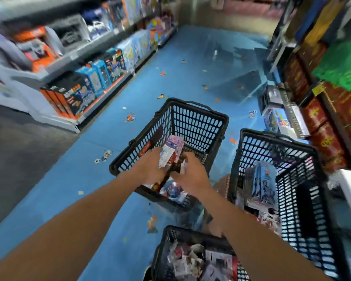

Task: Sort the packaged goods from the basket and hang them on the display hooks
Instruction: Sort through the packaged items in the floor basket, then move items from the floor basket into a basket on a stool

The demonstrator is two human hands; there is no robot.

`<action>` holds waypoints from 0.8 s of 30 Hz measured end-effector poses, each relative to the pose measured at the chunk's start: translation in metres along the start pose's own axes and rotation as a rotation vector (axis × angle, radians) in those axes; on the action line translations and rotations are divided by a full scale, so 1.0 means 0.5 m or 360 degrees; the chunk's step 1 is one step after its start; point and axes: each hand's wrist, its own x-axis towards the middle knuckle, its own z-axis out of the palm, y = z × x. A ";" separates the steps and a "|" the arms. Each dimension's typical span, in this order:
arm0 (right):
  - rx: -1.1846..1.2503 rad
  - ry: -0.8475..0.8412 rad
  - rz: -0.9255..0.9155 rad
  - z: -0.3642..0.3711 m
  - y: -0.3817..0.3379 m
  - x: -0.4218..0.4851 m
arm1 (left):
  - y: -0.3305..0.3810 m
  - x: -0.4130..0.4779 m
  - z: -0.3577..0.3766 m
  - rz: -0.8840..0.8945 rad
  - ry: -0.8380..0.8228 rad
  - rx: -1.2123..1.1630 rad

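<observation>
A black basket is sitting nearest, at the bottom edge, and is holding a heap of small packets. Two bare forearms are reaching forward over it. The left grip is curling round a fanned bunch of flat packaged goods, pink and white, and is holding them upright above a second black basket. The right grip is hovering just beside that bunch with its fingers bent; I cannot tell whether it is pinching anything. More packaged goods are lying in the bottom of this basket under both grips. A third basket is standing to the right, carrying a tall blue box. All three are resting on a blue floor. Further off, boxed toys are lining the left shelves, and red cartons are stacking up on the right.
</observation>
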 end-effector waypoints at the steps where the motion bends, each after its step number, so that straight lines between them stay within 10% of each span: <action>1: 0.0015 -0.0033 0.0002 -0.020 -0.005 -0.032 | 0.024 -0.039 -0.009 0.0038 0.0013 -0.0006; 13: -0.0089 -0.0795 0.0100 -0.093 0.100 -0.396 | 0.144 -0.335 0.137 -0.0031 -0.0681 -0.0199; 24: -0.0254 -0.0629 0.0626 0.144 0.470 -0.531 | -0.022 -0.330 0.550 -0.0077 -0.0608 -0.0103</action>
